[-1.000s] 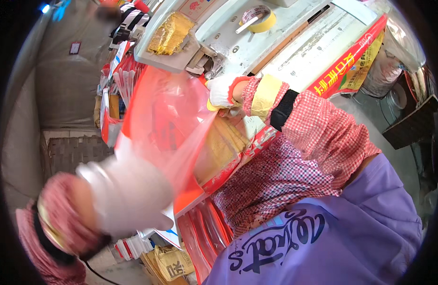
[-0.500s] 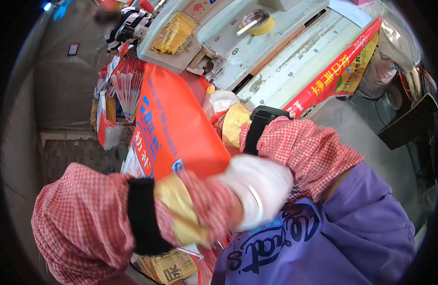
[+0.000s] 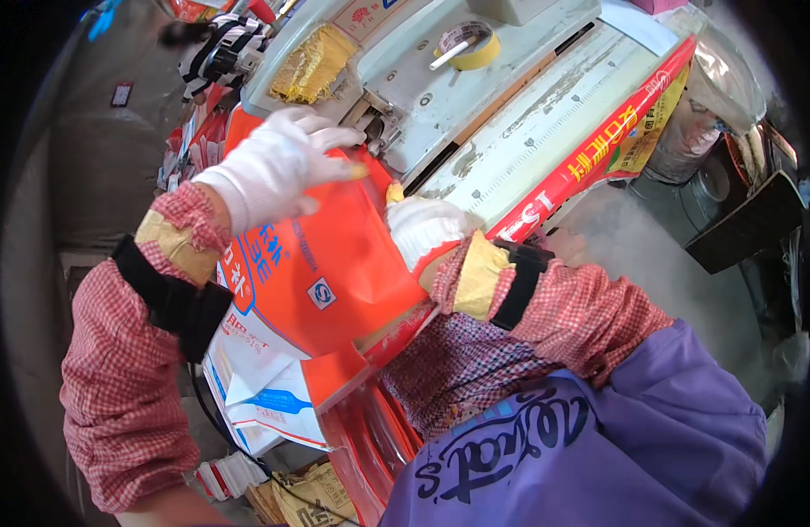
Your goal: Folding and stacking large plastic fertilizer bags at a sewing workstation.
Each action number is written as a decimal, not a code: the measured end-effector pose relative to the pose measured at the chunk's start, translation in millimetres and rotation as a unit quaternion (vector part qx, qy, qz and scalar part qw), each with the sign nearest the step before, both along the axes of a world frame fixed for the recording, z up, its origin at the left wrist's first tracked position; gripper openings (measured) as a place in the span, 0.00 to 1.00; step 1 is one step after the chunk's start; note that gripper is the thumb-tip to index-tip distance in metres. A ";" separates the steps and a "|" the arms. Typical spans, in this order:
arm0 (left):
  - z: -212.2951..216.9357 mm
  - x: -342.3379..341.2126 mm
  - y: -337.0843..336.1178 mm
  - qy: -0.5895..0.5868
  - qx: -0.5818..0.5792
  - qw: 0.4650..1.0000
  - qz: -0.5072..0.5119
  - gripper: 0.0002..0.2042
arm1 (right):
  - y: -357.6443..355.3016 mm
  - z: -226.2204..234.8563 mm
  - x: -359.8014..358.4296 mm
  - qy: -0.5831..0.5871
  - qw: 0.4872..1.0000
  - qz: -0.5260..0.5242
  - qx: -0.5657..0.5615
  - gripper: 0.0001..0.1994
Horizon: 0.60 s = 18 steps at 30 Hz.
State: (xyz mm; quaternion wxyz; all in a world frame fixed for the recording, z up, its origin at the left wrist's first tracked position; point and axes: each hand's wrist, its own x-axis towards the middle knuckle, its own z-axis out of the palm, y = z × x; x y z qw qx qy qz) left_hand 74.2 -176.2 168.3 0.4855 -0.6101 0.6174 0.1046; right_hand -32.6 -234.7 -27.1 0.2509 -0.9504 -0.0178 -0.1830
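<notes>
An orange-red and white printed sack [image 3: 335, 263] lies in front of me, its upper end against a grey-white machine that looks like a sewing machine [image 3: 423, 105]. Over the sack's upper left part is my left hand [image 3: 278, 162] in a white glove, fingers spread; one yellowed fingertip is at the orange surface. My right hand [image 3: 427, 228], gloved too, is closed at the sack's right edge beside the machine. Its fingertips are partly hidden. Below, a folded white and blue flap [image 3: 269, 400] of printed sacking hangs beside red sacking [image 3: 370, 430].
A tape roll [image 3: 469, 46] with a white stick sits on the machine bed, near yellow woven cloth [image 3: 313, 66]. A red and yellow printed strip [image 3: 598, 149] runs along the ruler-marked edge [image 3: 528, 132]. Brown sacks [image 3: 313, 501] lie low at left. A dark board [image 3: 743, 228] stands at right.
My left hand has swung from near my lap up and left to the sack's upper end. My right hand has stayed near the machine. More of the sack's lower part now shows.
</notes>
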 end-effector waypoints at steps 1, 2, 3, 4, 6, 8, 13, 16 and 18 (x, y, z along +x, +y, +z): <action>-13.2 -2.5 -0.9 0.068 -0.103 0.992 0.020 0.29 | -0.1 -3.4 -1.7 -0.016 1.000 -0.015 -0.022 0.05; -22.2 -3.9 -1.7 0.134 -0.205 0.969 0.040 0.31 | 0.8 -5.2 -3.2 -0.033 0.998 -0.030 -0.044 0.05; -26.9 -6.2 -7.0 0.134 -0.208 0.968 0.041 0.31 | -1.8 -0.7 -7.0 -0.033 0.998 -0.028 -0.048 0.05; -30.1 -8.2 -13.2 0.101 -0.124 0.983 0.092 0.31 | -4.5 6.5 -13.2 -0.034 0.997 -0.037 -0.062 0.04; -28.3 -1.7 -19.3 0.101 -0.023 0.985 0.135 0.21 | -6.9 10.8 -14.5 -0.014 0.999 -0.029 -0.042 0.04; -35.9 4.6 -27.1 0.075 0.084 0.981 0.156 0.16 | -7.0 13.8 -14.4 0.034 0.998 -0.027 -0.046 0.05; -4.7 -36.0 -14.4 0.181 -0.059 0.981 0.027 0.07 | -10.9 12.0 -18.1 0.093 0.995 -0.005 -0.044 0.07; 34.4 -75.6 -7.0 0.210 -0.152 0.946 0.196 0.08 | -5.4 23.2 -29.8 0.104 0.992 -0.068 0.005 0.05; 44.9 -84.5 -11.2 0.201 -0.127 0.919 0.315 0.10 | -11.4 12.2 -34.6 0.069 0.997 -0.034 0.000 0.05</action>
